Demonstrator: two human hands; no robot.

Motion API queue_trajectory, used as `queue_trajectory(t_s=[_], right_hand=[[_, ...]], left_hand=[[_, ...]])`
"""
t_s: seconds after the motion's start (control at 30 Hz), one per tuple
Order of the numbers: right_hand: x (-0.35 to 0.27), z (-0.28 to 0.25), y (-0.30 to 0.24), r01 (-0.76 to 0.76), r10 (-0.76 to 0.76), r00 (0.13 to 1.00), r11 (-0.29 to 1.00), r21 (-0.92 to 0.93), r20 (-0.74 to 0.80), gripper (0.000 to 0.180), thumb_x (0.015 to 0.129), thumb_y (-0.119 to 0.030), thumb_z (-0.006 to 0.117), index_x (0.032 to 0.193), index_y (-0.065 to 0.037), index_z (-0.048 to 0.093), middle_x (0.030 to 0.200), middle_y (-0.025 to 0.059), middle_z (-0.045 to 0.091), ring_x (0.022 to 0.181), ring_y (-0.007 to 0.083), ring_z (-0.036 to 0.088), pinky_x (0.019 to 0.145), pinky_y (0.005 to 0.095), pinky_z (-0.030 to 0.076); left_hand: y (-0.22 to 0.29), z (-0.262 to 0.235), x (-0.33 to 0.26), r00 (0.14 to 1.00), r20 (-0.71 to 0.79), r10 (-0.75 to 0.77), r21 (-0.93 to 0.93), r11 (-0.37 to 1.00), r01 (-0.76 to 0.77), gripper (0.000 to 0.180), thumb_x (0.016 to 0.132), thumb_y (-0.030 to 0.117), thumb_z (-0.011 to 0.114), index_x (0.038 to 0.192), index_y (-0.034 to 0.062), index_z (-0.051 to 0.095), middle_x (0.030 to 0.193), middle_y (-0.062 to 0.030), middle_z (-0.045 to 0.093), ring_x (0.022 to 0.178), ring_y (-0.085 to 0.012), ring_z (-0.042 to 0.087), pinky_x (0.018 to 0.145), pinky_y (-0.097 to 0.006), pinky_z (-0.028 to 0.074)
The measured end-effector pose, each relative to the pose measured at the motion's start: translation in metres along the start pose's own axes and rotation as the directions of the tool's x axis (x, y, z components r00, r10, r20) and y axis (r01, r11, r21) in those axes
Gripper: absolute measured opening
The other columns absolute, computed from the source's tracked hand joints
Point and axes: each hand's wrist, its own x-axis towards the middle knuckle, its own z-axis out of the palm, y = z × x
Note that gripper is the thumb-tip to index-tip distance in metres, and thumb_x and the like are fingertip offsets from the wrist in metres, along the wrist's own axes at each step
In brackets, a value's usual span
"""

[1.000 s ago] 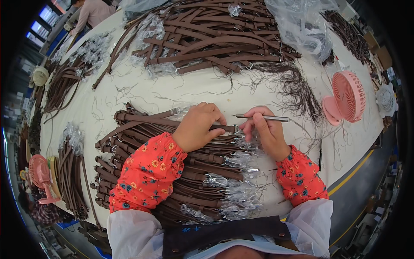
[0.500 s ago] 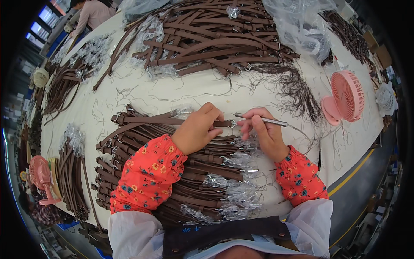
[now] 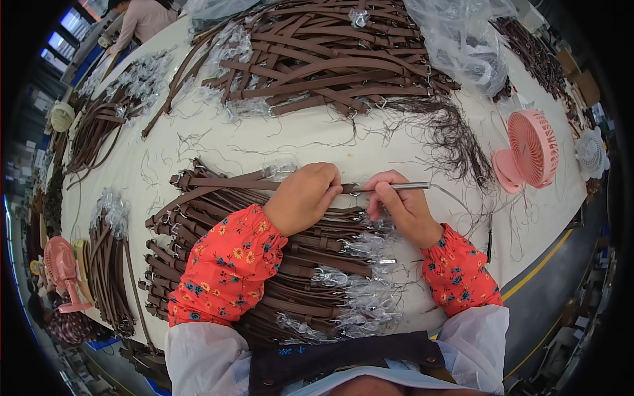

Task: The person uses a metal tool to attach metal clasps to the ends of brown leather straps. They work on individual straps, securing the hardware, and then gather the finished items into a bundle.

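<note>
My left hand (image 3: 305, 198) is closed on a brown strap (image 3: 247, 184), whose end with a small metal ring (image 3: 355, 189) shows past my fingertips. Pinched in my right hand (image 3: 404, 206) is a slim silver pen-shaped tool (image 3: 413, 186) with a thin cord trailing from its rear. Its narrow tip reaches left to the ringed strap end; I cannot tell whether it touches. Under my forearms lies a thick row of brown straps (image 3: 317, 254), many with metal hardware in clear plastic wrap (image 3: 363, 310) at their right ends.
A large heap of brown straps (image 3: 330, 59) lies at the back, beside dark loose threads (image 3: 456, 138) and clear plastic sheeting (image 3: 462, 46). A pink fan (image 3: 528, 148) stands at right, another pink fan (image 3: 61, 270) at left. Someone in a pink top (image 3: 142, 26) is far left.
The pen-shaped tool has swung more level, its tip moving left and down to the strap end. My right fingers have closed in around it. The left hand has barely shifted.
</note>
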Motion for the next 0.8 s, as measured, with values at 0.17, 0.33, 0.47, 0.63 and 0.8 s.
queue_trajectory(t_s=[0.17,0.33,0.47,0.63,0.8], right_hand=[[0.0008,0.0001,-0.0013,0.012,-0.011,1.0,1.0,-0.019,0.024,0.026,0.106,-0.025,0.044,0.111,-0.002,0.056,0.078,0.0023,0.061,0.068,0.0072,0.058,0.064,0.0222,0.048],[0.0011,0.0008,-0.0037,-0.007,0.008,1.0,0.999,-0.031,0.029,0.026,0.106,-0.025,0.044,0.112,-0.002,0.056,0.078,0.0025,0.061,0.069,0.0073,0.058,0.065,0.0224,0.049],[0.0008,0.0004,-0.0029,-0.005,0.007,0.999,0.999,-0.034,0.032,0.027,0.106,-0.025,0.044,0.112,-0.002,0.056,0.078,0.0026,0.061,0.069,0.0074,0.058,0.065,0.0224,0.049],[0.0012,0.0009,-0.0024,0.0,0.001,0.999,0.999,-0.035,0.035,0.027,0.106,-0.025,0.044,0.112,-0.002,0.056,0.078,0.0027,0.061,0.068,0.0077,0.058,0.064,0.0226,0.049],[0.0012,0.0008,-0.0012,0.001,-0.001,1.0,1.0,-0.008,0.028,0.027,0.106,-0.025,0.043,0.113,-0.002,0.056,0.079,0.0029,0.061,0.068,0.0078,0.058,0.064,0.0223,0.049]], left_hand=[[0.0006,-0.0005,0.0001,0.999,-0.012,-0.038,-0.031,0.999,0.038,0.011,0.089,0.008,0.063,0.09,0.0005,0.056,0.078,-0.0163,0.059,0.07,-0.0332,0.058,0.063,-0.039,0.045],[-0.0005,-0.0001,0.0002,1.0,-0.017,-0.023,-0.029,0.999,0.022,0.01,0.089,0.008,0.063,0.09,0.0007,0.056,0.078,-0.0161,0.059,0.07,-0.033,0.058,0.063,-0.039,0.045],[0.0008,-0.0013,0.0006,0.999,-0.006,-0.035,-0.028,0.999,0.035,0.011,0.089,0.008,0.064,0.09,0.0008,0.056,0.078,-0.0159,0.06,0.07,-0.0326,0.059,0.063,-0.039,0.045],[-0.0003,-0.0017,0.0003,0.999,-0.002,-0.041,-0.029,0.999,0.041,0.012,0.089,0.009,0.064,0.09,0.0007,0.056,0.078,-0.0158,0.06,0.07,-0.0321,0.059,0.063,-0.038,0.046],[-0.0017,-0.001,0.0003,0.999,-0.005,-0.042,-0.017,0.999,0.042,0.012,0.088,0.008,0.064,0.09,0.0008,0.056,0.077,-0.0157,0.06,0.069,-0.0321,0.059,0.063,-0.039,0.046]])
